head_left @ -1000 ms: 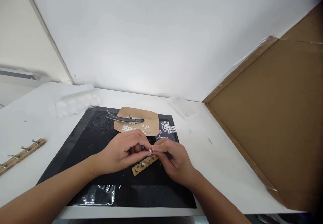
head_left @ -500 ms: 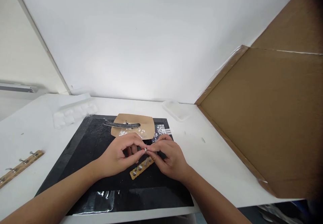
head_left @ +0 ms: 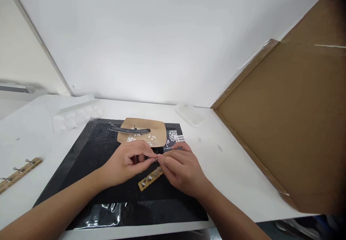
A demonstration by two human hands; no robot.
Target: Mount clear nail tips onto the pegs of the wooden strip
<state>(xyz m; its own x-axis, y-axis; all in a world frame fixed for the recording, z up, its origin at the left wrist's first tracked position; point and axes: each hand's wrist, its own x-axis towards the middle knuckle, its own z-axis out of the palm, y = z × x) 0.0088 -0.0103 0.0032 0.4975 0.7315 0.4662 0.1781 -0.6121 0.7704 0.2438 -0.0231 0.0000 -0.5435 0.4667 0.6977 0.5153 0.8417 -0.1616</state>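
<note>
- Pinching one tiny piece (head_left: 156,159) between both sets of fingertips: left hand (head_left: 125,164) closed on it with thumb and index finger, right hand (head_left: 186,168) gripping from the other side.
- Piece location: held up over the black mat (head_left: 89,175), just above the far end of the yellowish wooden strip (head_left: 150,178).
- Piece look: very small, mostly covered by fingertips; only a dull glint shows, exact shape too small to tell.
- Wooden strip: scalloped edge, small metal clips along the top, lying slanted on the mat, far end hidden by right hand.
- Beyond the hands: brown sheet (head_left: 159,126) with loose white chips (head_left: 132,138) and a dark curved bar (head_left: 129,130) across it; more white chips (head_left: 177,137) in rows at right.
- Versus half a second ago: white on the piece showed then, now nearly hidden; right fingers lie flatter and cover more of it.
- Left hand pose about the same; wooden strip still on the mat, bar still on the sheet.
</note>
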